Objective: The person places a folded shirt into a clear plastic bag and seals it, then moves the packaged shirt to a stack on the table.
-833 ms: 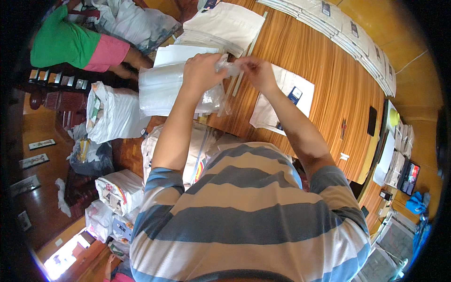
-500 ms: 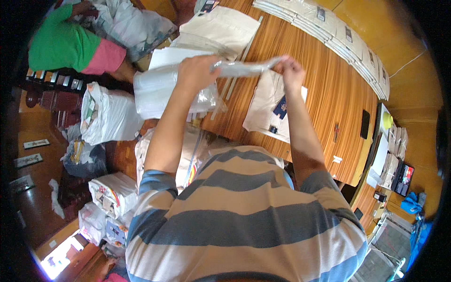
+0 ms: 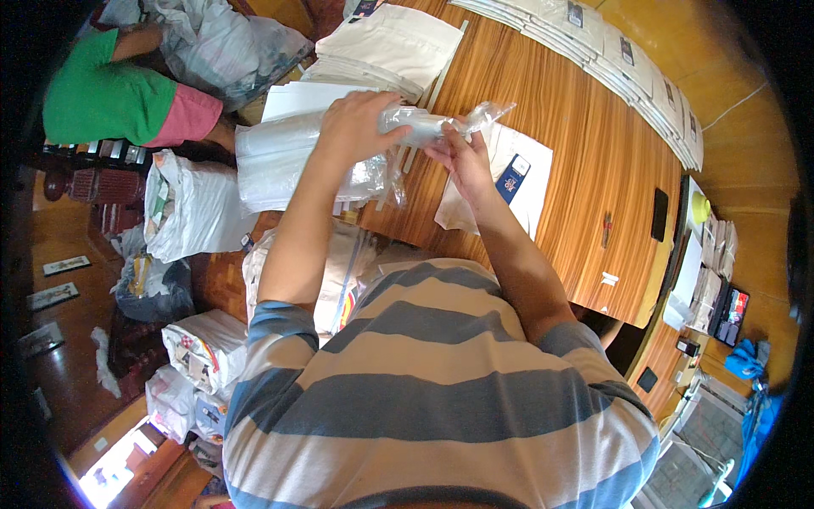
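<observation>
A crinkled clear plastic bag (image 3: 431, 127) stretches between my two hands above the near left part of the table. My left hand (image 3: 354, 127) grips its left part, fingers over the top and thumb below. With fingers bent, my right hand (image 3: 468, 163) pinches the bag nearer its right end, which sticks up past the fingers. Under my right hand and wrist lies a folded cream garment (image 3: 532, 153), bearing a dark blue tag (image 3: 512, 180). A pile of clear plastic bags (image 3: 275, 161) lies beneath and left of my left hand.
Folded cream garments (image 3: 390, 42) are stacked at the table's far left; packed ones (image 3: 593, 51) line its far edge. Scissors (image 3: 606, 229) and a black phone (image 3: 660, 214) lie on the right. A person in green (image 3: 110, 93) bends over a large sack (image 3: 233, 51). White sacks (image 3: 199, 208) stand left.
My right hand has moved left and nearer to me, closer to my left hand. The bag, pulled long before, is now bunched between them. More of the garment's tag shows.
</observation>
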`<state>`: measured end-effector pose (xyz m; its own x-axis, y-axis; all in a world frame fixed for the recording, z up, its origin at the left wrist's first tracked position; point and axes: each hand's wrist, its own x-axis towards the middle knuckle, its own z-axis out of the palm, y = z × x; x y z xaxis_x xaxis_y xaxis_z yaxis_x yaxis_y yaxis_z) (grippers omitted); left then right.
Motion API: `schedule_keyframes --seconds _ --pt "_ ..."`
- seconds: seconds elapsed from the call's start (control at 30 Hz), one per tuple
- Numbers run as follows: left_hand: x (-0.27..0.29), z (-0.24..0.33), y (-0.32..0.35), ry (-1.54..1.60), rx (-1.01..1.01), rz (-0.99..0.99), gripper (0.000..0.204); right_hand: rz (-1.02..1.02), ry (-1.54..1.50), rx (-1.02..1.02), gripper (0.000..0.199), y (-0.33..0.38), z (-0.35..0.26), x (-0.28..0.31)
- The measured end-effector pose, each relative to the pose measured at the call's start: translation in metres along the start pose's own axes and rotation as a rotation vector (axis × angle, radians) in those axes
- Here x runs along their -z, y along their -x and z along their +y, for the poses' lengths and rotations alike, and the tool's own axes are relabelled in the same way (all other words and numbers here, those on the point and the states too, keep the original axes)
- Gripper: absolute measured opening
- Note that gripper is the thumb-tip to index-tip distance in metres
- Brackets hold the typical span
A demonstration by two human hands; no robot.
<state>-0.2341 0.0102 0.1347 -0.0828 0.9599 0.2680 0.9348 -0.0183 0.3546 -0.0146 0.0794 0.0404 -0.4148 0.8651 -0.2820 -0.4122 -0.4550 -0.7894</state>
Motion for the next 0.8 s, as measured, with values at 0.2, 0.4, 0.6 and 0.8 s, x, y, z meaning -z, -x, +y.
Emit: schedule_keyframes --seconds 0.2,0.4,0.6,0.8 --pt "0.090 -0.129 0.075 -0.254 0.670 0.054 0.076 0.053 -0.048 0.000 0.033 -0.018 -0.016 -0.015" --pt "0.035 -0.153 0.123 0.599 0.734 0.346 0.085 -0.110 0.201 -0.008 0.027 -0.021 0.040 -0.082" --pt "0.037 -0.158 0.146 0.599 0.689 0.557 0.085 -0.238 0.373 -0.022 0.025 -0.018 -0.009 -0.136" --pt "0.034 -0.091 0.121 0.894 0.633 0.872 0.067 -0.430 0.471 0.413 0.026 0.005 -0.091 -0.177"
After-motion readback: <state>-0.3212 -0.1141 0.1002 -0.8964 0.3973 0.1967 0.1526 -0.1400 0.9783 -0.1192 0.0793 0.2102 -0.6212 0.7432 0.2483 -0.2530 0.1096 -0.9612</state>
